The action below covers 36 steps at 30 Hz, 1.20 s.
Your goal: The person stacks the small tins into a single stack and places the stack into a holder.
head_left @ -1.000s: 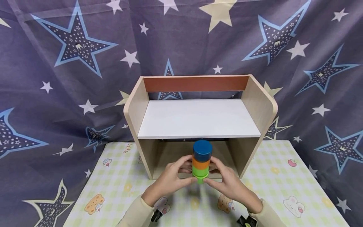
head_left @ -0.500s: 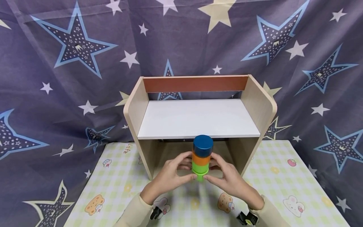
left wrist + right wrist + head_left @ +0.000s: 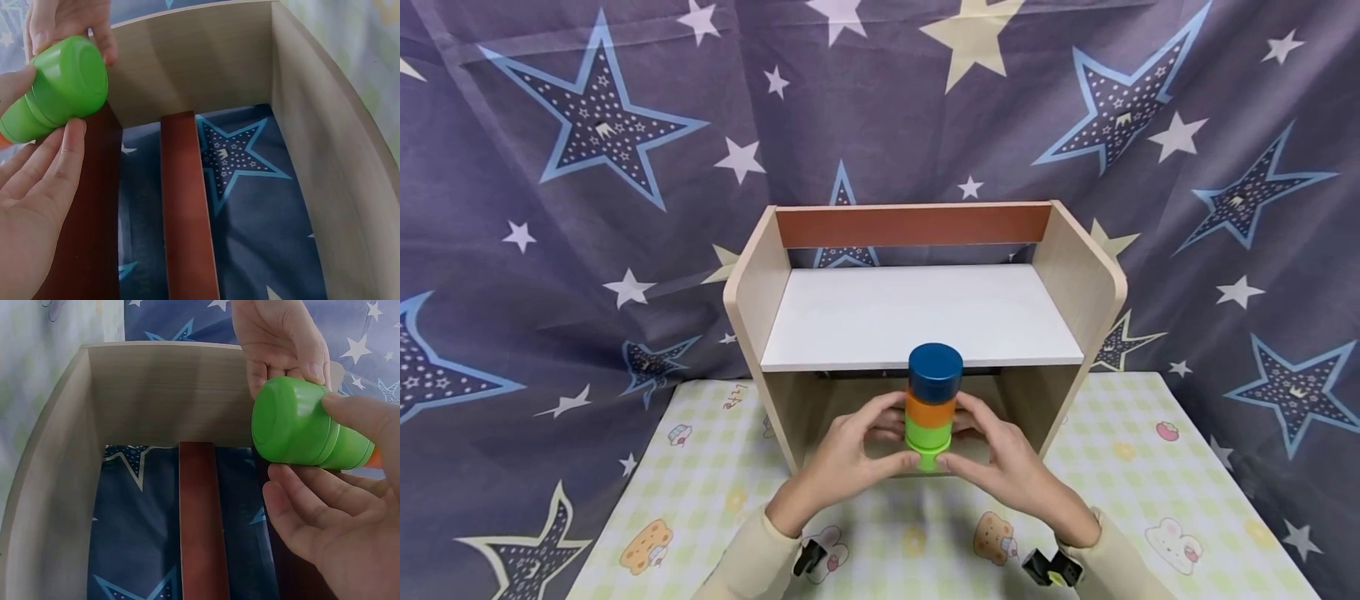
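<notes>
A cylindrical container (image 3: 930, 412) with a dark blue top, an orange middle and a green lower part stands upright between both hands in the head view. My left hand (image 3: 846, 462) holds it from the left, thumb in front and fingers curving behind. From the right, my right hand (image 3: 1011, 467) grips it the same way. The container's rounded green base (image 3: 72, 78) shows in the left wrist view, raised off any surface. In the right wrist view, the thumb and fingers meet the green part (image 3: 294, 422); the blue top is out of that view.
Behind the hands stands a wooden shelf unit (image 3: 751, 304) with a white upper board (image 3: 917, 312) and a reddish-brown back rail (image 3: 913, 226). It rests on a table with a green checked cloth (image 3: 1097, 475). A star-patterned curtain (image 3: 700, 75) hangs behind.
Both hands have lifted the container slightly, so its blue top now overlaps the white board's front edge. Their grip looks the same. The head view has shifted a little.
</notes>
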Each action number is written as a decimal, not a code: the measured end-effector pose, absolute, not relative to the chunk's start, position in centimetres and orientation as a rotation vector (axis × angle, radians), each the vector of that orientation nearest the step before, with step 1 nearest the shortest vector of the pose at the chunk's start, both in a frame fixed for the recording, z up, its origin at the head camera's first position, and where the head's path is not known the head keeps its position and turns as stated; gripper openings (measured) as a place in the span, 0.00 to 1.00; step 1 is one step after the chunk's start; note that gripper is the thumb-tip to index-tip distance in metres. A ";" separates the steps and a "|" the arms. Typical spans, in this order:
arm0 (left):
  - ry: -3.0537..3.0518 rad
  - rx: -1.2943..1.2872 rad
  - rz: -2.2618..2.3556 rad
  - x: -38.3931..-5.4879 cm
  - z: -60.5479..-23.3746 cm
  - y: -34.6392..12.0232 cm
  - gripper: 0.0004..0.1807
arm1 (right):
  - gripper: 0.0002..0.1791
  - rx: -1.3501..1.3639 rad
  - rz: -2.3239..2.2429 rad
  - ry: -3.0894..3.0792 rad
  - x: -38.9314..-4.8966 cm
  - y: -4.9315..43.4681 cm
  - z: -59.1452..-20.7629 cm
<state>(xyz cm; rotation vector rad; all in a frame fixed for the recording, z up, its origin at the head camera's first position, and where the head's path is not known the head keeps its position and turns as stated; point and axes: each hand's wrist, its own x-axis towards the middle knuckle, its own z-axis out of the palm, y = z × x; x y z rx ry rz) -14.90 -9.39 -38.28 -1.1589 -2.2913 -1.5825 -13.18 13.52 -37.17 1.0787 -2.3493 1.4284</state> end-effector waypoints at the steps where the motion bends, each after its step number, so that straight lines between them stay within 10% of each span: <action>1: -2.289 -1.161 -1.575 -15.1 -38.5 -9.4 0.38 | 0.40 1.077 1.427 -2.350 -13.2 13.5 -37.1; 36: -2.248 -1.181 -1.493 -15.0 -32.4 -8.7 0.37 | 0.41 1.090 1.350 -2.285 -14.3 14.0 -33.0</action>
